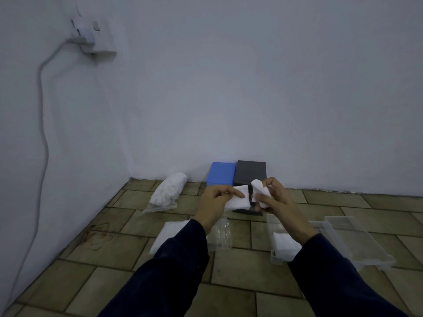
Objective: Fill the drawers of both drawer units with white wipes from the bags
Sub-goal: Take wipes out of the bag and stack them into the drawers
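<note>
Left hand: grip pinches a flat white wipe above the tiled floor.
Right hand: grip curled round a crumpled wipe.
Blue drawer unit: against the wall, touching the grey drawer unit.
Clear drawer: on the floor, wipes stacked inside; an empty drawer to its right.
Full bag: near the corner.
Opened bag: beneath the left sleeve.

Bare room corner: tiled floor, painted wall, wall socket.
</note>
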